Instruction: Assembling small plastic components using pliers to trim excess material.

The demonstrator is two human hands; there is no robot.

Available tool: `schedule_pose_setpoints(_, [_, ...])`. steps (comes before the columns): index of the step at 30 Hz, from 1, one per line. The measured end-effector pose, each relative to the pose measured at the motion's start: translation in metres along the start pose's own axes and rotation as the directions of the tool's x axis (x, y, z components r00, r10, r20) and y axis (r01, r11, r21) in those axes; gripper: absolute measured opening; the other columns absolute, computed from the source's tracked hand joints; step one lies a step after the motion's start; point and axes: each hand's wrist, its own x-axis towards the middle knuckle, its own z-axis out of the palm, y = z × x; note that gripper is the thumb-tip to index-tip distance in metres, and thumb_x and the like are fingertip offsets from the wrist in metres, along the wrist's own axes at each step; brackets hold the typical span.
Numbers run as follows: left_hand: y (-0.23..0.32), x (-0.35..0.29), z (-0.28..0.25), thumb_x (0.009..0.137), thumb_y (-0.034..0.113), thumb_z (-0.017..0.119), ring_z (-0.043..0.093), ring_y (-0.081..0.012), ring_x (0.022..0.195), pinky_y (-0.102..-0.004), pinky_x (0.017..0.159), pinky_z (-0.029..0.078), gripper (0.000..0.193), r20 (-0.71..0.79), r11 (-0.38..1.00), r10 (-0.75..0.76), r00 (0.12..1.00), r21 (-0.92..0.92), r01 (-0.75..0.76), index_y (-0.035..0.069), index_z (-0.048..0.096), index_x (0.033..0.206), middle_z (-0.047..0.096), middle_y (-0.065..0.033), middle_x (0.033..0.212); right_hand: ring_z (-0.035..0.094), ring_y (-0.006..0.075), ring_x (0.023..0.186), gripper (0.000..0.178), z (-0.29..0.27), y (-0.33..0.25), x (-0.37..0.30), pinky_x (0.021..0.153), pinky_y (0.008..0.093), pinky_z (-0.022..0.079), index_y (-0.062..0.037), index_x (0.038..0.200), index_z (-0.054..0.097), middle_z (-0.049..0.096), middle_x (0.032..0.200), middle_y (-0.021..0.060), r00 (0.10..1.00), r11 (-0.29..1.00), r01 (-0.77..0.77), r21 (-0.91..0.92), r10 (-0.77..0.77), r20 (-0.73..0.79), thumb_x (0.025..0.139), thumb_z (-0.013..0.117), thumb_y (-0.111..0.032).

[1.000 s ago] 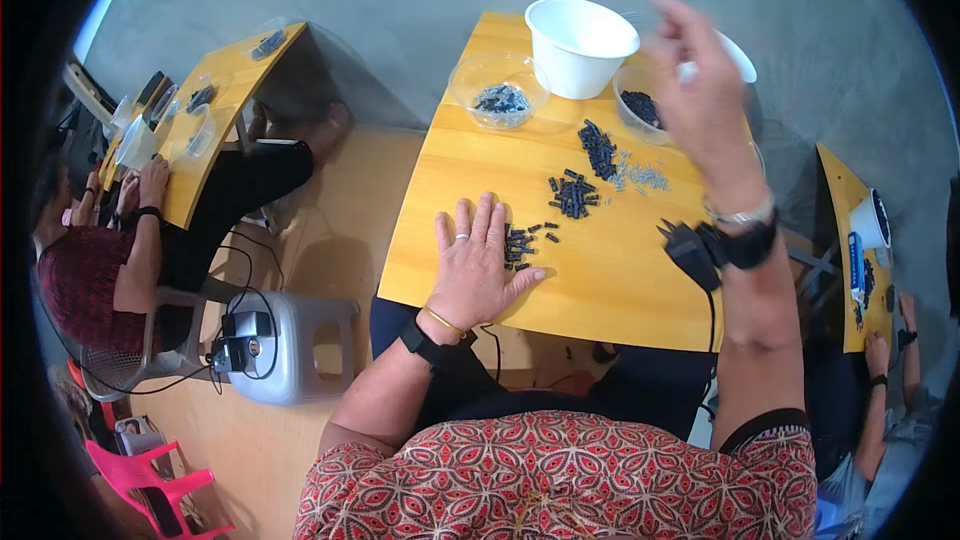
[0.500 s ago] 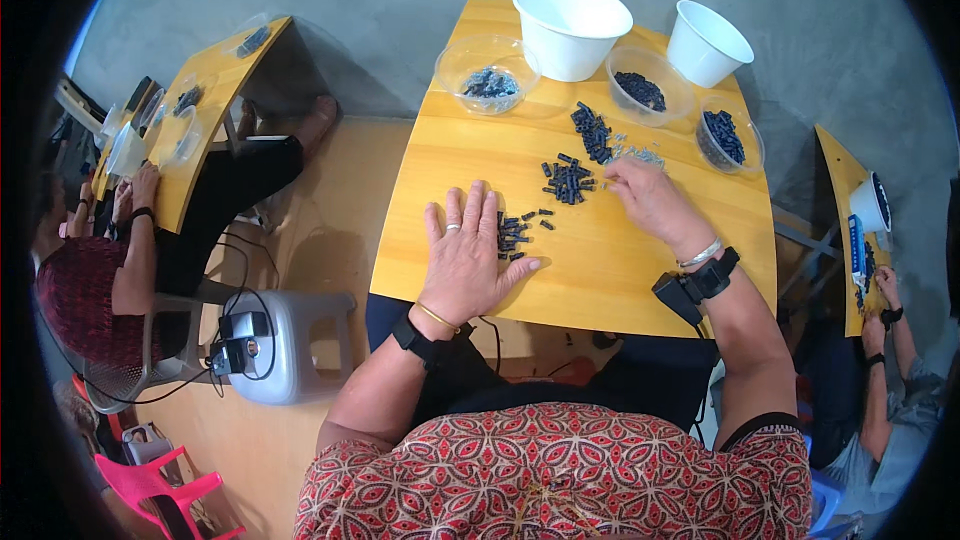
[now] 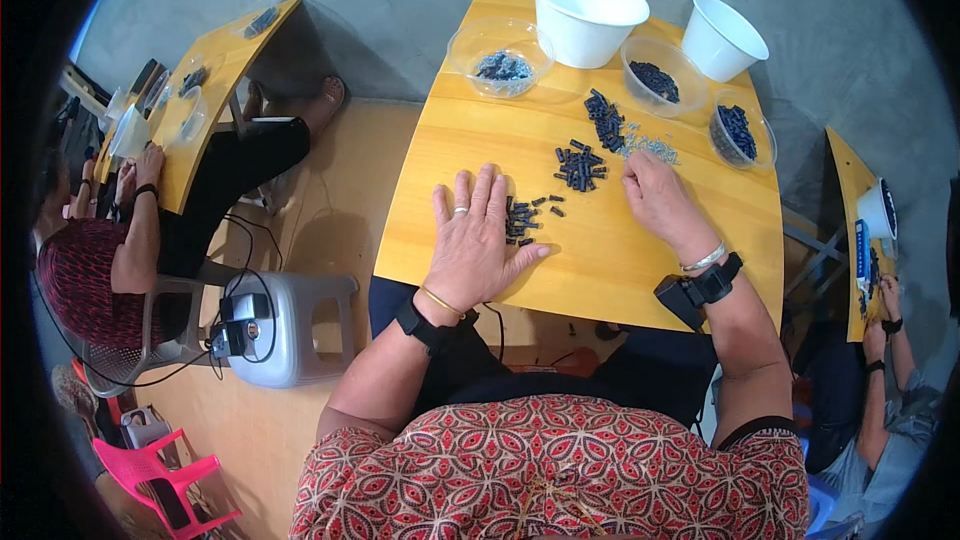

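My left hand (image 3: 475,230) lies flat on the yellow wooden table (image 3: 440,140), fingers stretched out and holding nothing. Its thumb side borders a loose group of small black cylinders (image 3: 519,223), partly covered by the hand. My right hand (image 3: 664,202) has its fingers bunched downward at the near edge of a scatter of small silvery pieces (image 3: 650,147); whatever is in the fingertips is hidden. Between the hands sits a heap of black cylinders (image 3: 580,168). Farther back, another black heap (image 3: 604,118) adjoins the silvery pieces.
Along the back stand a large white tub (image 3: 585,30), a smaller white tub (image 3: 722,38) and clear bowls, one with silvery-blue bits (image 3: 503,67), two with black parts (image 3: 654,81) (image 3: 735,132). Other people work at tables left and right. A grey stool (image 3: 295,330) bears cables.
My right hand has moved from beside the middle black heap to the silvery pieces. My left hand stays flat on the table. The whole view has shifted slightly.
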Motion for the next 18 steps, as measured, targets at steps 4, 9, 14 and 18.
schedule_pose_setpoints(4, [-0.005, 0.0, -0.002, 0.076, 0.057, 0.057, 0.029, -0.0405, 0.126, -0.0525, 0.103, 0.016, 0.087, -0.063, 0.986, -0.009, 0.998, -0.166, -0.002, -0.006, 0.033, 0.13, 0.034, -0.0232, 0.135, 0.053, 0.036, 0.072, 0.007, 0.001, -0.007, -0.004, 0.062, 0.0403, 0.043, -0.0003, 0.079, 0.045, 0.051, 0.075, 0.0177, 0.998, 0.994, 0.027, 0.106, -0.022, -0.05, 0.075, 0.05, 0.003])
schedule_pose_setpoints(9, [-0.005, 0.0, -0.005, 0.075, 0.051, 0.061, 0.03, -0.0385, 0.125, -0.0513, 0.103, 0.016, 0.086, -0.009, 0.985, -0.008, 1.0, -0.174, 0.006, -0.008, 0.032, 0.131, 0.035, -0.0228, 0.134, 0.053, 0.0344, 0.065, 0.008, 0.001, -0.032, -0.002, 0.06, 0.0371, 0.044, -0.0002, 0.079, 0.045, 0.051, 0.073, 0.0174, 0.999, 0.974, 0.027, 0.226, -0.022, -0.029, 0.075, 0.048, 0.006])
schedule_pose_setpoints(14, [-0.001, 0.0, -0.001, 0.075, 0.056, 0.057, 0.031, -0.0385, 0.124, -0.0521, 0.103, 0.016, 0.088, -0.035, 0.998, 0.016, 0.999, -0.059, -0.018, -0.009, 0.032, 0.129, 0.036, -0.0227, 0.133, 0.057, 0.0357, 0.074, 0.023, 0.011, -0.031, 0.001, 0.067, 0.0385, 0.047, 0.0004, 0.095, 0.056, 0.055, 0.081, 0.0192, 0.991, 0.978, 0.132, 0.16, -0.129, -0.029, 0.074, 0.049, 0.007])
schedule_pose_setpoints(18, [-0.002, -0.001, -0.001, 0.075, 0.058, 0.055, 0.031, -0.0389, 0.124, -0.0528, 0.103, 0.016, 0.089, -0.031, 0.997, 0.011, 0.999, -0.073, -0.013, -0.009, 0.032, 0.129, 0.036, -0.0227, 0.133, 0.056, 0.0366, 0.077, 0.027, 0.014, -0.033, -0.002, 0.069, 0.0398, 0.047, 0.0017, 0.1, 0.056, 0.055, 0.083, 0.0196, 0.987, 0.977, 0.159, 0.142, -0.16, -0.008, 0.074, 0.049, 0.007])
